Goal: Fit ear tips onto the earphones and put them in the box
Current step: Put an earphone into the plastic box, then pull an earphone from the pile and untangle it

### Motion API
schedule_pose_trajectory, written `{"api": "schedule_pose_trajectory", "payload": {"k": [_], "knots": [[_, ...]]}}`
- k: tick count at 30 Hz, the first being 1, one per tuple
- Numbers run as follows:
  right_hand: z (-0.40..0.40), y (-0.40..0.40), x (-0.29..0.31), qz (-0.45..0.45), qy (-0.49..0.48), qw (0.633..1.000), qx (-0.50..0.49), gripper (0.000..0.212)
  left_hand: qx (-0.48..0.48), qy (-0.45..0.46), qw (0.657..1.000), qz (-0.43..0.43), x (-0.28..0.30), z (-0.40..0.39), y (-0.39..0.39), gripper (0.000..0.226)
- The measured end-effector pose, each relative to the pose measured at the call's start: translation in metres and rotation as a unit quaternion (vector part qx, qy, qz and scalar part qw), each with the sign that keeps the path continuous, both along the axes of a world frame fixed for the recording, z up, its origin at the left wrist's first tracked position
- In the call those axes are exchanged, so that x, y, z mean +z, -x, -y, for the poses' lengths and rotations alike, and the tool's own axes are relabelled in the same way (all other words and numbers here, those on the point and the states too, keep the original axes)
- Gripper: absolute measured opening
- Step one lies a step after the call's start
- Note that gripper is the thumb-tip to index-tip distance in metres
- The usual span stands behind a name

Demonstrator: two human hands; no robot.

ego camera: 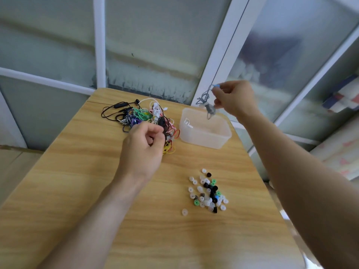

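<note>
Right hand raised above clear box, fingers pinching grey earphones; cord bundle dangles over box's far rim, blue tip at fingertips. Box at 1 o'clock on wooden counter; white earphone inside. Left hand at tangled earphone pile, 11 o'clock, fingers curled, pinching cord from pile. Loose ear tips, white, black, green, blue, scattered at 3 o'clock, well apart from both hands.
</note>
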State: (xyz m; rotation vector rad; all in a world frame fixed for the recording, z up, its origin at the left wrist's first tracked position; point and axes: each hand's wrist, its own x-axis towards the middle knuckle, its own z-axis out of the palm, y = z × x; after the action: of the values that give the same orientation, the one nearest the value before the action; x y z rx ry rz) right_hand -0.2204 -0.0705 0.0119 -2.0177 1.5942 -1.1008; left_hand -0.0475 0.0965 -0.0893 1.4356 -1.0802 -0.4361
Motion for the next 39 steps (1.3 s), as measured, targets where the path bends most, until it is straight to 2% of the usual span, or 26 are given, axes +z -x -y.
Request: {"api": "schedule_pose_trajectory", "payload": {"k": [3, 7, 8, 12, 14, 15, 17, 19, 20, 22, 24, 27, 31, 34, 37, 39], "knots": [[0.020, -0.010, -0.010, -0.155, -0.056, 0.986, -0.020, 0.022, 0.021, -0.043, 0.996, 0.080, -0.009, 0.005, -0.006, 0.015], [0.031, -0.032, -0.039, -0.342, -0.120, 0.932, -0.017, 0.027, 0.014, -0.104, 0.984, 0.141, -0.019, 0.007, -0.014, 0.036], [0.033, -0.036, -0.045, -0.343, -0.139, 0.929, -0.019, 0.026, 0.003, -0.109, 0.983, 0.147, -0.020, 0.007, -0.015, 0.041], [0.036, -0.044, -0.050, -0.239, -0.245, 0.939, 0.026, 0.029, -0.028, -0.126, 0.983, 0.127, -0.021, 0.004, -0.023, 0.047], [0.034, -0.041, -0.044, -0.246, -0.264, 0.932, 0.031, 0.027, -0.034, -0.132, 0.984, 0.118, -0.022, 0.003, -0.025, 0.047], [0.032, -0.040, -0.040, -0.260, -0.254, 0.931, 0.026, 0.026, -0.041, -0.131, 0.984, 0.114, -0.022, 0.002, -0.025, 0.048], [0.027, -0.042, -0.034, -0.298, -0.151, 0.943, -0.002, 0.024, -0.052, -0.125, 0.985, 0.107, -0.022, 0.003, -0.025, 0.049], [0.011, -0.049, -0.032, -0.265, -0.008, 0.964, 0.009, 0.023, -0.056, -0.126, 0.985, 0.108, -0.022, 0.003, -0.024, 0.052], [-0.004, -0.055, -0.033, -0.228, 0.015, 0.972, 0.052, 0.022, -0.057, -0.128, 0.984, 0.110, -0.022, 0.003, -0.023, 0.054], [-0.035, -0.067, -0.037, -0.192, -0.027, 0.969, 0.155, 0.022, -0.058, -0.130, 0.984, 0.110, -0.021, 0.003, -0.020, 0.056], [-0.051, -0.080, -0.048, -0.222, -0.084, 0.951, 0.201, 0.039, -0.051, -0.126, 0.985, 0.104, -0.020, 0.003, -0.019, 0.054], [-0.050, -0.088, -0.067, -0.256, -0.073, 0.949, 0.168, 0.052, -0.042, -0.121, 0.988, 0.091, -0.021, 0.003, -0.021, 0.050], [-0.047, -0.090, -0.077, -0.192, -0.036, 0.975, 0.107, 0.036, -0.022, -0.102, 0.991, 0.080, -0.021, 0.001, -0.026, 0.038], [-0.045, -0.095, -0.076, -0.223, 0.014, 0.972, 0.077, 0.034, -0.012, -0.092, 0.992, 0.080, -0.018, 0.000, -0.028, 0.028], [-0.045, -0.107, -0.070, -0.241, 0.008, 0.968, 0.060, 0.032, -0.013, -0.086, 0.993, 0.076, -0.016, -0.001, -0.028, 0.021], [-0.044, -0.112, -0.064, -0.201, -0.019, 0.978, 0.060, 0.023, -0.013, -0.079, 0.994, 0.074, -0.014, -0.003, -0.028, 0.019]]}}
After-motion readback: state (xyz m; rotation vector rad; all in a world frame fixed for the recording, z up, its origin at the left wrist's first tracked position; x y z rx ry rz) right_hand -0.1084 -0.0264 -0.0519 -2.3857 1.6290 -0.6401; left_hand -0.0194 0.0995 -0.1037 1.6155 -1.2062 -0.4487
